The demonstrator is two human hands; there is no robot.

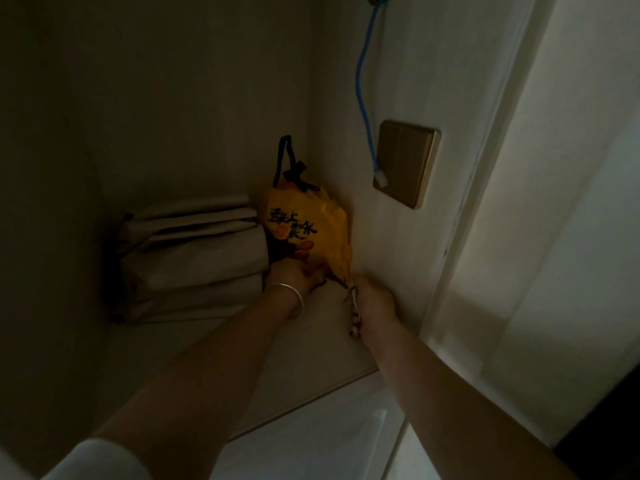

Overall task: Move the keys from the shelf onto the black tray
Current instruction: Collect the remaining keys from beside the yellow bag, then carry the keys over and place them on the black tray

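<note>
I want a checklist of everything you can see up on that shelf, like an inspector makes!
Surface: pale shelf, dimly lit, set in a corner.
Job's things: keys hang from the right hand; black tray nothing seen.
Clutter: yellow bag with black drawstring; folded beige fabric stacked beside it.
Hands: left hand, wearing a bangle, touches the bag's base; right hand is closed on the keys.
Cables: blue cable hangs down the wall.
Surroundings: gold wall switch; white door frame on the right.

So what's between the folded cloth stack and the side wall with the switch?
In the head view, the yellow bag stands between the cloth stack and the wall, with both hands at its base.
</note>
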